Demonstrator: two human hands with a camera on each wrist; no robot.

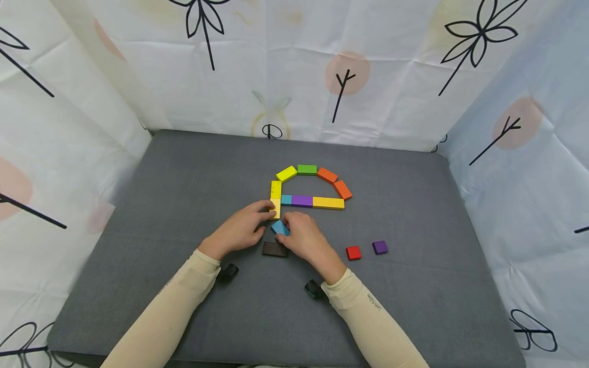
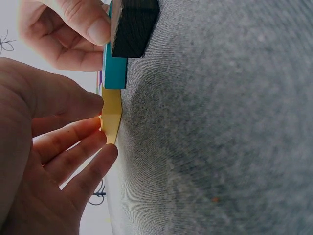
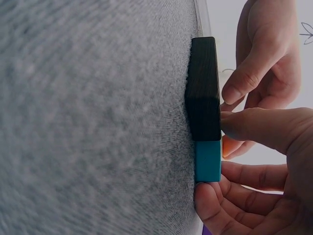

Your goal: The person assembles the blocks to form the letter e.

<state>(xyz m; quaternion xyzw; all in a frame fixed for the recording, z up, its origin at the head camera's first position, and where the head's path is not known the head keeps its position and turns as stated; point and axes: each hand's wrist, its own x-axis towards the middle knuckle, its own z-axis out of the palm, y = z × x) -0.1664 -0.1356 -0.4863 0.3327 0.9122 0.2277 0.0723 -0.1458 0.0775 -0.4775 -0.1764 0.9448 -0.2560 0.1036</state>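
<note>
My right hand (image 1: 307, 239) pinches a blue block (image 1: 279, 227) between thumb and fingers, and the block lies slantwise on the table. Fingers of my left hand (image 1: 240, 227) rest on a pale yellow block (image 1: 274, 213), partly covering it. That block continues a column below a brighter yellow block (image 1: 275, 189). Just in front of the blue block lies a dark brown block (image 1: 274, 249), which hides part of it in the right wrist view. In the left wrist view, the blue block (image 2: 115, 73) sits close beside the pale yellow block (image 2: 111, 105).
An arch runs through a yellow block (image 1: 287, 174), a green block (image 1: 307, 169) and two orange blocks (image 1: 342, 189). Below it, a teal block (image 1: 286, 200), a purple block (image 1: 302, 201) and a long yellow block (image 1: 329, 203) form a row. A red block (image 1: 353, 253) and purple block (image 1: 380, 247) lie right.
</note>
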